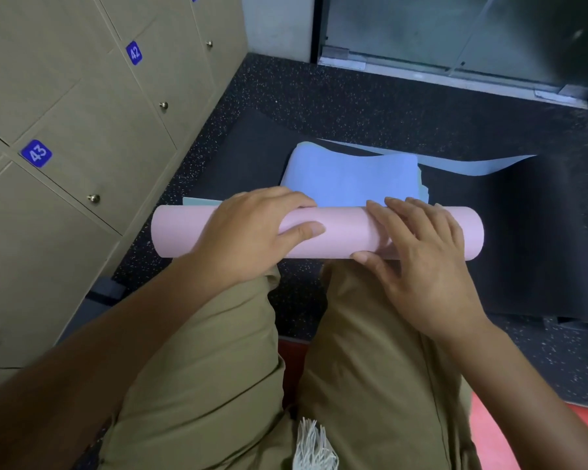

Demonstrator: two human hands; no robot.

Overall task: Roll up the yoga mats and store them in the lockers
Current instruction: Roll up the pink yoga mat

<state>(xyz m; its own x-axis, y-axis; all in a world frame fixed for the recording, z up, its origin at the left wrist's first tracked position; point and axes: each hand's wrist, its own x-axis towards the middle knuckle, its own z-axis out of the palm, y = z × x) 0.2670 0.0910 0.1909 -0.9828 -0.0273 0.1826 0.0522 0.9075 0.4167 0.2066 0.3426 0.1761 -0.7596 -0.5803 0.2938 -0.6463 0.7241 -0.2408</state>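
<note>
Lockers [82, 137], doors closed, line the left wall beside a speckled floor [353, 103]. A black mat [510, 239] lies flat on it, a blue mat [350, 178] on top. The rolled pink mat [347, 232] lies crosswise just before the knees. Left hand [252, 232] curls over the roll, thumb in front, grasping it; right hand [421, 262] presses on it with fingers nearly straight.

Dark speckled rubber floor [370, 106] fills the middle. At twelve to two o'clock stands a glass door with a metal bottom rail [455, 39], a plain white wall strip [279, 25] just beside it. A red floor patch [510, 446] shows at five o'clock.
</note>
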